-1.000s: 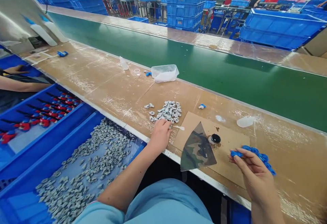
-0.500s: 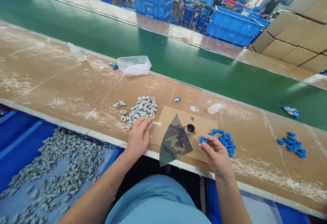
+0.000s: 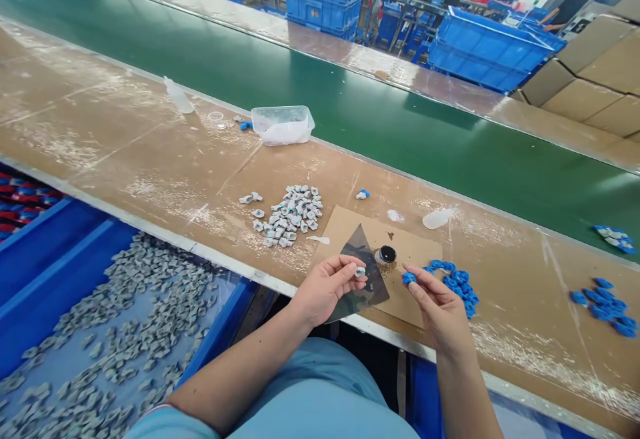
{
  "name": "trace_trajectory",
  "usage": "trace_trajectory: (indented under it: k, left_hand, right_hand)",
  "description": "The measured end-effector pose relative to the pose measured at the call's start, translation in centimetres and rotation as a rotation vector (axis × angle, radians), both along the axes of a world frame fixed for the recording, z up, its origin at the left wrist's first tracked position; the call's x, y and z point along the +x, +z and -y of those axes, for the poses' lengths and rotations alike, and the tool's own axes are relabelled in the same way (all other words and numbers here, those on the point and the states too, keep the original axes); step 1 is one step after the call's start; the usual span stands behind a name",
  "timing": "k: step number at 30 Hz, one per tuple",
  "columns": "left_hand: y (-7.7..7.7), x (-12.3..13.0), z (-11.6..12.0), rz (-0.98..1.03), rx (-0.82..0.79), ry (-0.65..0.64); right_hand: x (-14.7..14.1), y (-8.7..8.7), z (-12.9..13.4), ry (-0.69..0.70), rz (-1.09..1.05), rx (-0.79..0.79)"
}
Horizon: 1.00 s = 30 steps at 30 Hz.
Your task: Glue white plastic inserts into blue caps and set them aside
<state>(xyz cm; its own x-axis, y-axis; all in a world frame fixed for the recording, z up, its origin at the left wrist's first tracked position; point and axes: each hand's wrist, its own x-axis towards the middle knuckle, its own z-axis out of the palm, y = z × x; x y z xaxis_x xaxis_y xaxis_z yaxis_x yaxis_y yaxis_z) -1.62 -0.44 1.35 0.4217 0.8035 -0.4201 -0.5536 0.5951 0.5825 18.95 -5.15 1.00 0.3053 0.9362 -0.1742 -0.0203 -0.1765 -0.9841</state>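
My left hand (image 3: pixel 327 285) pinches a small grey-white plastic part (image 3: pixel 359 271) above a camouflage-patterned sheet (image 3: pixel 365 292). A short way to the right, my right hand (image 3: pixel 440 302) grips a small blue part (image 3: pixel 409 279) between thumb and fingertips. Between and beyond the hands stands a small open pot (image 3: pixel 387 255) of dark liquid on a cardboard piece (image 3: pixel 345 222). A pile of grey parts (image 3: pixel 295 212) lies to the left, and a white spatula-like stick (image 3: pixel 319 239) rests beside it. Several blue parts (image 3: pixel 461 285) are clustered just past my right hand.
A clear plastic tub (image 3: pixel 283 127) and a white squeeze bottle (image 3: pixel 179 96) stand near the green conveyor belt (image 3: pixel 350 102). Another translucent bottle (image 3: pixel 438 218) lies on the worktable. Below left, a blue bin (image 3: pixel 220 332) holds many grey parts. More blue parts (image 3: pixel 607 305) lie far right.
My left hand has left the grey pile and moved right, over the camouflage sheet, with one grey part in its fingers. The right hand still holds the blue part. The view has shifted slightly.
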Motion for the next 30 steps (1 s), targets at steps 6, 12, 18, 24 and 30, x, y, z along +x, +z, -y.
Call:
trace_trajectory:
  k: [6, 12, 18, 24, 30]
  left_hand:
    - [-0.9, 0.1, -0.8, -0.116, 0.091, -0.034]
    - [-1.8, 0.2, -0.6, -0.235, 0.196, -0.073]
    - [-2.3, 0.4, -0.3, -0.249, 0.252, -0.057]
    - [-2.3, 0.5, -0.3, -0.233, 0.267, -0.045]
    - [-2.2, 0.4, -0.3, -0.213, 0.281, -0.034]
  right_hand:
    - [-0.1, -0.5, -1.0, -0.024, 0.281, 0.24]
    - [-0.1, -0.7, -2.0, -0.006, 0.555, 0.363]
    - [-0.1, 0.0, -2.5, 0.069, 0.845, 0.381]
    - [-0.3, 0.3, -2.8, 0.105, 0.929, 0.433]
    - [-0.5, 0.4, -2.8, 0.116, 0.917, 0.432]
